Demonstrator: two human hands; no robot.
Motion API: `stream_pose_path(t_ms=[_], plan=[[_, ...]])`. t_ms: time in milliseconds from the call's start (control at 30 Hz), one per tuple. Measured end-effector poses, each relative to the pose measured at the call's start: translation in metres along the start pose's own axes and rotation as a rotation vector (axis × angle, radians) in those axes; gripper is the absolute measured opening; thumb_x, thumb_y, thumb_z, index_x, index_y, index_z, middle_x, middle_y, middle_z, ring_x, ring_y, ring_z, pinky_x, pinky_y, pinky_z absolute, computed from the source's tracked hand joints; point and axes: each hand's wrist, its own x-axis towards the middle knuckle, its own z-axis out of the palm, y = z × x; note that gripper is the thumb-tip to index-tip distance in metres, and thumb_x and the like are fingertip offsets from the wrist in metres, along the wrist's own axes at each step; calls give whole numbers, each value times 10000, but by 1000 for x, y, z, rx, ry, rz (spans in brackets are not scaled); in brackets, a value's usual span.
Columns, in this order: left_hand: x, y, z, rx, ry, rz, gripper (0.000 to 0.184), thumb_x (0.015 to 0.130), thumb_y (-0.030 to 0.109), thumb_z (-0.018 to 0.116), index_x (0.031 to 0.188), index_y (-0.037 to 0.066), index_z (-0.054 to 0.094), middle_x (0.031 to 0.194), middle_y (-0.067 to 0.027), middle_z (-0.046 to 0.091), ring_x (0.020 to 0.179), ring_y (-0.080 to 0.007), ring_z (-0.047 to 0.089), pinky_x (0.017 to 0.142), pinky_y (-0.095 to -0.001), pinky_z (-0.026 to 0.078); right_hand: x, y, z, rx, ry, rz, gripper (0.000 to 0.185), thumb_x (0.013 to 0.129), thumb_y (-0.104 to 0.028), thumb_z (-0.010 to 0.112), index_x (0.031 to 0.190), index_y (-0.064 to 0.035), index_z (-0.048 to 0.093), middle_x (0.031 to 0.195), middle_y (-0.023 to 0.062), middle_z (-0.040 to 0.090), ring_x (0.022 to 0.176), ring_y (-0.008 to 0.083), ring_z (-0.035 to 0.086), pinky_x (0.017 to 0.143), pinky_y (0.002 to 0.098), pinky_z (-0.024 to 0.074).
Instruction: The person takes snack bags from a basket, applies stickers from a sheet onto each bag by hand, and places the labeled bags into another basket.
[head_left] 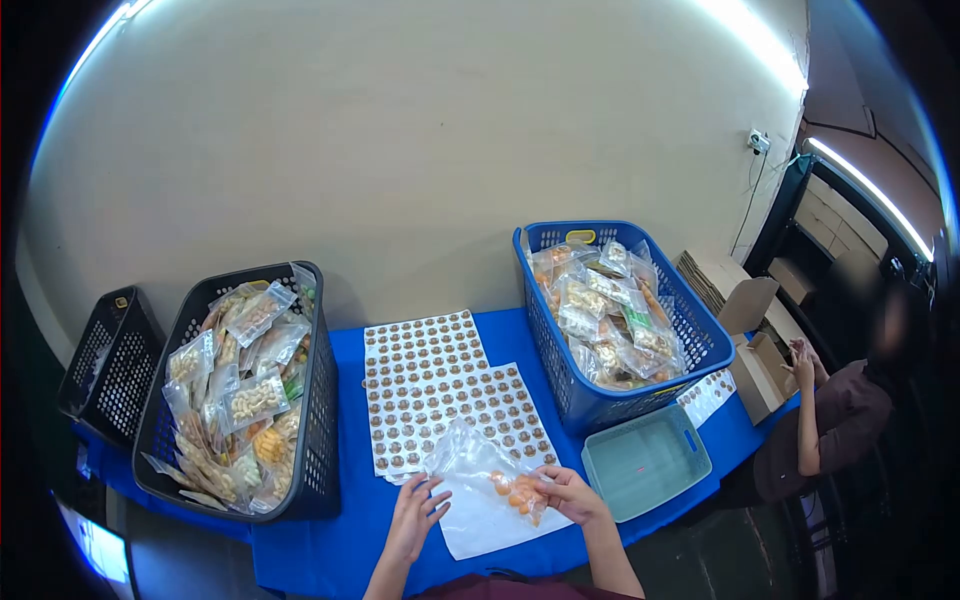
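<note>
My right hand (574,496) pinches the right side of a clear plastic bag (463,452) with several orange pieces (517,492) gathered near that hand. My left hand (414,516) is beside the bag's left edge, fingers apart and curved; I cannot tell whether a fingertip touches the plastic. Beneath the bag is a plain white sheet (480,532). Just behind it are sheets of round brown stickers (425,385), laid overlapping on the blue tablecloth (345,420).
At left, a black basket (322,430) holds packed snack bags, with a smaller black basket (120,350) beyond. A blue basket (630,398) of similar bags stands right, near a pale green tray (645,465). Another person (835,420) stands by an open cardboard box (765,375).
</note>
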Motion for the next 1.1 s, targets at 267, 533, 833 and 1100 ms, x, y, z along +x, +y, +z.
stream_pose_path(t_ms=[267, 533, 833, 1100], plan=[[-9, -13, -4, 293, -102, -201, 354, 894, 212, 429, 1188, 36, 340, 1170, -139, 452, 1045, -219, 496, 892, -342, 393, 2, 12, 3, -734, 356, -222, 177, 748, -104, 644, 867, 17, 593, 714, 41, 603, 623, 66, 556, 538, 196, 435], [-14, -31, 9, 250, -233, -357, 395, 891, 321, 433, 1080, -24, 464, 1013, -102, 547, 947, -182, 539, 815, -305, 464, 8, 43, 23, -377, 236, -166, 197, 794, -164, 610, 901, -3, 578, 754, 69, 618, 611, 86, 561, 539, 209, 450], [-2, -39, -4, 157, -71, -240, 290, 880, 246, 474, 975, -25, 515, 930, -85, 568, 820, -130, 569, 695, -273, 489, 7, 58, 29, -374, -69, 163, 318, 866, -326, 495, 774, -34, 580, 611, -1, 525, 553, 60, 473, 551, 193, 386], [4, -37, -13, -163, -37, -278, 253, 859, 168, 504, 1054, 9, 480, 972, -97, 554, 899, -177, 560, 763, -297, 472, 11, 71, 41, -401, -220, 200, 351, 882, -345, 457, 794, -28, 578, 598, 2, 530, 576, 63, 488, 567, 197, 384]])
